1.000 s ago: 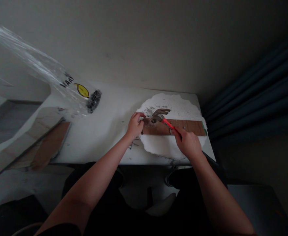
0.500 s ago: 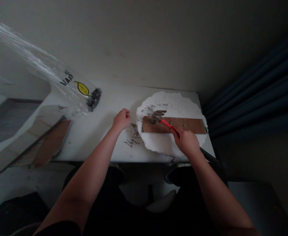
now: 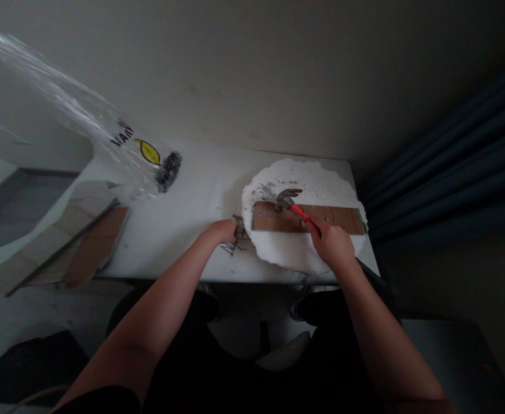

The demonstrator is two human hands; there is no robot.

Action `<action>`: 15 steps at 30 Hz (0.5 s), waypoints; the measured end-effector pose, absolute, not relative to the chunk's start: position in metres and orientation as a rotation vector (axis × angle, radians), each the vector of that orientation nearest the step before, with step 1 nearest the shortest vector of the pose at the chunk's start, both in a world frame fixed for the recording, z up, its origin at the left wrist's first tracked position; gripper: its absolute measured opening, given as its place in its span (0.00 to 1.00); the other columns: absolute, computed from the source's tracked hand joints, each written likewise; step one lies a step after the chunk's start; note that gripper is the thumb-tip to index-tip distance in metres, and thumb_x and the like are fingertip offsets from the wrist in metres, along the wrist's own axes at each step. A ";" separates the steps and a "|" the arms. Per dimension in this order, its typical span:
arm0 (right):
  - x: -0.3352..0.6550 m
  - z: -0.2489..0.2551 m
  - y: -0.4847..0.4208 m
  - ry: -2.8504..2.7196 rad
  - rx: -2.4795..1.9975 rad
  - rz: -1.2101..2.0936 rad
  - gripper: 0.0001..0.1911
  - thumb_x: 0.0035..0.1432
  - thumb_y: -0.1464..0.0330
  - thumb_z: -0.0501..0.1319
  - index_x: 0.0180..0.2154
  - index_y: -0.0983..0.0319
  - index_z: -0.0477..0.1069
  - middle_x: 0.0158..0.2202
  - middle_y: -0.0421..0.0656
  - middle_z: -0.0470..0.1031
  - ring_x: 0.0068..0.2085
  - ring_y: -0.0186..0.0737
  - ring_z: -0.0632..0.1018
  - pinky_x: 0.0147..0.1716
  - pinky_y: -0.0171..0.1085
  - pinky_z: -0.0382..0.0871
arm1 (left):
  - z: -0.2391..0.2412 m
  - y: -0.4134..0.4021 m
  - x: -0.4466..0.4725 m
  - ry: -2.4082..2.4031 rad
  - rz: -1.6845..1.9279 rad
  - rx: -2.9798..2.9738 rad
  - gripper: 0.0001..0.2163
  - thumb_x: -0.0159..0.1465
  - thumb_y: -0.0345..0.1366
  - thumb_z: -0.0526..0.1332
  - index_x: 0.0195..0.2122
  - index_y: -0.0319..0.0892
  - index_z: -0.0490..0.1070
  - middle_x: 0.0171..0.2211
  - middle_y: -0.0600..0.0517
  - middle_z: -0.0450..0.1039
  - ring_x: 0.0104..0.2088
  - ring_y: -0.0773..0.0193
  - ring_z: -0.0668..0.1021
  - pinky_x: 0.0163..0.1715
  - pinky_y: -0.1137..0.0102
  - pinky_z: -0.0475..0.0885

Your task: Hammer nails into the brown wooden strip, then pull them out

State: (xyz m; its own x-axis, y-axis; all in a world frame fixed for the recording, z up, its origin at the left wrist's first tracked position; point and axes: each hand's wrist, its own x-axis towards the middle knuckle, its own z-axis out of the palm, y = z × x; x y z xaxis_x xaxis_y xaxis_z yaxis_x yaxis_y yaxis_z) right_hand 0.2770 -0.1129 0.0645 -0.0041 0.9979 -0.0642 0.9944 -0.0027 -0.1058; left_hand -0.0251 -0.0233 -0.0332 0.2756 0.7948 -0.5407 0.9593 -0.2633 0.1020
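My right hand (image 3: 332, 244) is closed around the red handle of a claw hammer (image 3: 290, 201). The hammer's metal head rests over the left end of a brown wooden board (image 3: 338, 219). That board lies across a round white foam slab (image 3: 295, 253) on the white table (image 3: 183, 213). My left hand (image 3: 223, 231) is on the table just left of the slab, fingers curled down onto a small pile of dark nails (image 3: 237, 237). What its fingertips hold is hidden.
A clear plastic bag (image 3: 105, 144) with a yellow label and dark contents lies at the table's left back. Brown and pale boards (image 3: 69, 244) lean at the left edge. A wall stands behind the table and a dark curtain (image 3: 450, 172) hangs at the right.
My left hand left the board's left end, swung out over the table, then came down onto the nail pile. The right hand stays on the hammer, whose head shifted slightly.
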 end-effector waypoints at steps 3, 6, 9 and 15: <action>0.278 0.063 -0.110 -2.215 -2.193 0.216 0.24 0.72 0.56 0.46 0.58 0.56 0.73 0.41 0.50 0.82 0.39 0.49 0.81 0.39 0.40 0.69 | -0.036 -0.025 -0.023 1.550 -0.519 2.149 0.11 0.50 0.39 0.69 0.35 0.45 0.82 0.35 0.44 0.82 0.36 0.55 0.81 0.35 0.68 0.72; 0.278 0.062 -0.110 -2.212 -2.189 0.225 0.24 0.72 0.55 0.46 0.57 0.55 0.73 0.41 0.49 0.82 0.39 0.49 0.81 0.38 0.41 0.70 | -0.041 -0.024 -0.024 1.521 -0.494 2.171 0.13 0.51 0.37 0.67 0.38 0.44 0.82 0.37 0.43 0.82 0.37 0.54 0.81 0.36 0.66 0.72; 0.278 0.063 -0.111 -2.212 -2.180 0.223 0.25 0.72 0.55 0.46 0.56 0.56 0.74 0.41 0.49 0.82 0.38 0.50 0.82 0.37 0.41 0.70 | -0.046 -0.023 -0.024 1.446 -0.447 2.232 0.14 0.52 0.36 0.66 0.40 0.43 0.82 0.41 0.42 0.82 0.39 0.53 0.81 0.38 0.66 0.72; 0.279 0.063 -0.111 -2.216 -2.152 0.233 0.24 0.72 0.56 0.46 0.57 0.56 0.73 0.41 0.49 0.82 0.38 0.49 0.82 0.37 0.40 0.70 | -0.043 -0.025 -0.020 1.376 -0.470 2.233 0.17 0.50 0.33 0.64 0.43 0.40 0.81 0.41 0.41 0.82 0.38 0.54 0.80 0.38 0.66 0.71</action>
